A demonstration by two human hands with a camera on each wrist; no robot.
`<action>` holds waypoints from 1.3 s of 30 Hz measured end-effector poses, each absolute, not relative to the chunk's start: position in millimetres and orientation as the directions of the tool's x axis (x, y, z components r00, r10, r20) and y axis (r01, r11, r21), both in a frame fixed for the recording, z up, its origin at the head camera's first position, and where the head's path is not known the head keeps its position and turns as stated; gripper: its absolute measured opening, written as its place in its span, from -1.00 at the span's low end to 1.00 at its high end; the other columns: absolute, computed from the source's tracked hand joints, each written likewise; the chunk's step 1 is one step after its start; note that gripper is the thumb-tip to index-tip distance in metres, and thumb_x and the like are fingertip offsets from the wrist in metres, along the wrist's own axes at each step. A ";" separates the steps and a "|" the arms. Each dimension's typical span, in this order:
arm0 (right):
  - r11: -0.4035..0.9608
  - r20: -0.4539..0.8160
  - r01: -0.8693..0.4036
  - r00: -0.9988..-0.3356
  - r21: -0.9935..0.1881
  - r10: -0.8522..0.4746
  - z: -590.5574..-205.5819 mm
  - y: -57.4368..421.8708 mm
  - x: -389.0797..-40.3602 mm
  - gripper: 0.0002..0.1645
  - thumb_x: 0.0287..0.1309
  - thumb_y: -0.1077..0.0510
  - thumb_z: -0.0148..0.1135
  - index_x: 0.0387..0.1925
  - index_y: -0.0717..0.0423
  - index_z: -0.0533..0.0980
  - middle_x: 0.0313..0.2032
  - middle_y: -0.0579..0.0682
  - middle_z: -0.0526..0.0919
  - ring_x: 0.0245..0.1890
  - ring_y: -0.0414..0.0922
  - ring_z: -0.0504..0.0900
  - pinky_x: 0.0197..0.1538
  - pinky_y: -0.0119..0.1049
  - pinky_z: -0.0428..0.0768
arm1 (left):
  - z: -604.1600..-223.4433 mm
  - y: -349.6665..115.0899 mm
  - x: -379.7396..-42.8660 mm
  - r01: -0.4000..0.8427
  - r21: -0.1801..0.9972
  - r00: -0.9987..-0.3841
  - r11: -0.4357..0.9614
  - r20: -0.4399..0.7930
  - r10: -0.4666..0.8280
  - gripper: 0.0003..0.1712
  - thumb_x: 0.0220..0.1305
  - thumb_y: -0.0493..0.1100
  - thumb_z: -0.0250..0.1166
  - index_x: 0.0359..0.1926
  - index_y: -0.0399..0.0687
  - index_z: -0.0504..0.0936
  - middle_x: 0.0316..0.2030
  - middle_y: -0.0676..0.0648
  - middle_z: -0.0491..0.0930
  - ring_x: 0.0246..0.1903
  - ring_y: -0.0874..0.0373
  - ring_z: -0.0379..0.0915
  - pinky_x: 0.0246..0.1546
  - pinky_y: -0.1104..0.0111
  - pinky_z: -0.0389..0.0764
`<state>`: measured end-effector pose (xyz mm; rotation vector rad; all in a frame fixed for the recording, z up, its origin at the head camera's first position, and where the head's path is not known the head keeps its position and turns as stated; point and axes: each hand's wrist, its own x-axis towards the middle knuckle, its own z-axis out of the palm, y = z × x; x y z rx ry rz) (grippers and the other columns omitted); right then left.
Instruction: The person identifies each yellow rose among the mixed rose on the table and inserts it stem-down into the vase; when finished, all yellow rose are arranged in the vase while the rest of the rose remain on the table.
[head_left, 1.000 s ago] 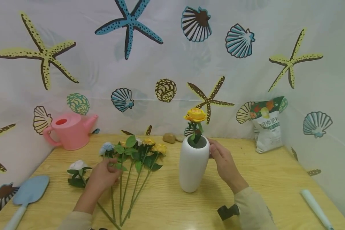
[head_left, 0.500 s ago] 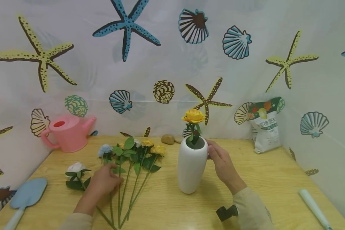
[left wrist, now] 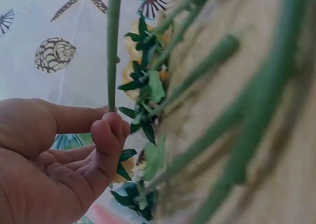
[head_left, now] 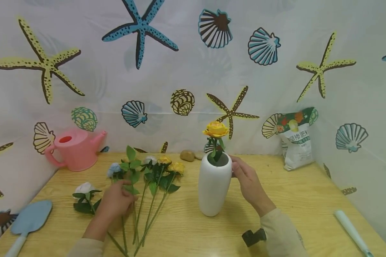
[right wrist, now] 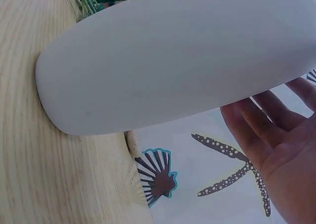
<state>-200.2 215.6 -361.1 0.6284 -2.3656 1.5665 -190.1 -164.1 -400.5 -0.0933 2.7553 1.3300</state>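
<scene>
My left hand [head_left: 117, 200] pinches a green artificial flower stem [left wrist: 113, 46] between thumb and fingertips. Its leafy top [head_left: 133, 166] rises above the hand, but which bloom belongs to it is hard to tell. Beside it lie yellow roses [head_left: 177, 167], a blue flower [head_left: 114, 168] and a white rose [head_left: 84, 188]. A tall white vase [head_left: 213, 189] stands upright with one yellow rose [head_left: 216, 129] in its mouth. Against the vase's right side, near the rim, rest the fairly straight fingers of my right hand [head_left: 249, 182]; some fingertips are hidden behind it.
At the back left stands a pink watering can [head_left: 78, 150]. A blue trowel [head_left: 32, 217] lies at the left edge, and a pale handle [head_left: 352, 230] at the right. Stones [head_left: 187, 155] and a printed bag [head_left: 297, 142] sit along the back, before a shell-patterned cloth.
My left hand has taken hold of a stem, and its leafy top has moved up and to the left, away from the other flowers. The right hand stays at the vase.
</scene>
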 end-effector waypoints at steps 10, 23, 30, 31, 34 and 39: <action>0.324 0.423 -0.477 -0.878 -0.817 -0.226 -361.4 215.9 -200.5 -0.48 0.63 0.06 -0.27 0.31 0.25 0.45 0.14 0.22 0.62 -0.02 -0.32 0.62 0.07 -0.34 0.64 | -360.3 -131.7 -183.2 0.022 0.919 -0.996 0.394 0.055 -0.073 -0.25 0.38 -0.31 0.28 0.51 -0.21 0.19 -0.17 -0.24 0.66 -0.42 0.12 0.64 -0.39 0.34 0.67; 0.311 0.418 -0.474 -0.879 -0.824 -0.230 -362.6 217.7 -203.1 -0.47 0.63 0.04 -0.27 0.31 0.25 0.45 0.18 0.22 0.61 0.01 -0.32 0.61 0.07 -0.31 0.65 | -280.8 -53.5 -187.2 0.476 0.874 -0.852 0.094 0.485 -0.196 -0.24 0.30 -0.44 0.31 0.48 -0.06 0.29 -0.18 -0.23 0.66 -0.43 0.37 0.60 -0.37 0.48 0.69; 0.306 0.417 -0.473 -0.878 -0.826 -0.234 -363.9 218.5 -205.0 -0.47 0.63 0.02 -0.26 0.32 0.21 0.45 0.17 0.19 0.61 0.01 -0.27 0.62 0.07 -0.32 0.65 | -249.5 -29.9 -202.1 0.676 0.722 -0.689 0.146 0.690 -0.222 -0.25 0.31 -0.40 0.32 0.47 -0.18 0.28 -0.19 -0.24 0.65 -0.42 0.38 0.58 -0.35 0.52 0.68; 0.306 0.415 -0.472 -0.879 -0.827 -0.234 -364.0 218.6 -205.1 -0.46 0.63 0.02 -0.26 0.32 0.21 0.45 0.18 0.19 0.61 0.01 -0.26 0.62 0.08 -0.32 0.65 | -246.7 -27.6 -204.2 0.690 0.707 -0.672 0.153 0.705 -0.226 -0.26 0.30 -0.40 0.33 0.46 -0.19 0.29 -0.20 -0.25 0.65 -0.43 0.40 0.58 -0.35 0.52 0.67; 0.310 0.408 -0.464 -0.883 -0.830 -0.231 -364.4 219.2 -205.4 -0.46 0.63 0.01 -0.26 0.32 0.22 0.44 0.18 0.19 0.61 0.00 -0.25 0.63 0.07 -0.32 0.65 | -241.5 -21.6 -208.6 0.720 0.670 -0.633 0.178 0.740 -0.228 -0.27 0.30 -0.40 0.34 0.45 -0.23 0.30 -0.20 -0.28 0.65 -0.43 0.46 0.56 -0.33 0.55 0.67; 0.309 0.402 -0.457 -0.887 -0.834 -0.227 -363.4 220.7 -205.3 -0.45 0.63 0.00 -0.26 0.32 0.23 0.44 0.19 0.20 0.60 0.01 -0.24 0.62 0.07 -0.32 0.65 | -239.8 -12.9 -212.7 0.736 0.651 -0.612 0.187 0.758 -0.226 -0.28 0.29 -0.40 0.35 0.43 -0.25 0.31 -0.21 -0.29 0.65 -0.43 0.45 0.56 -0.32 0.56 0.66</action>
